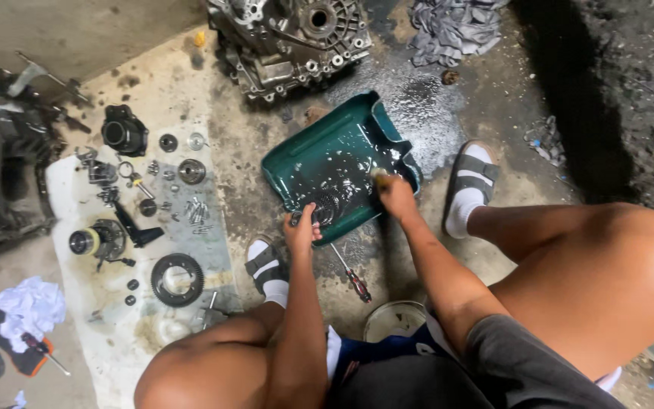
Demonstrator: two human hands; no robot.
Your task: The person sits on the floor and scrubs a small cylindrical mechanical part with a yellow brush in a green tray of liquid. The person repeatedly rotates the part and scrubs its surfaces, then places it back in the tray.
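Observation:
A green plastic tray (319,148) with wet liquid in it lies on the concrete floor in front of me. My left hand (301,229) grips a dark round gear part (327,206) at the tray's near edge. My right hand (397,195) is closed on a small brush whose pale tip (378,173) shows above my fingers, over the tray's right side. Both hands are close together, with the gear part between them.
A gearbox housing (289,42) sits at the top, grey rags (452,29) to its right. Gears, bolts and small parts (177,279) lie on a white sheet (77,303) at left. A red-handled screwdriver (353,276) and a metal bowl (393,320) lie near my feet.

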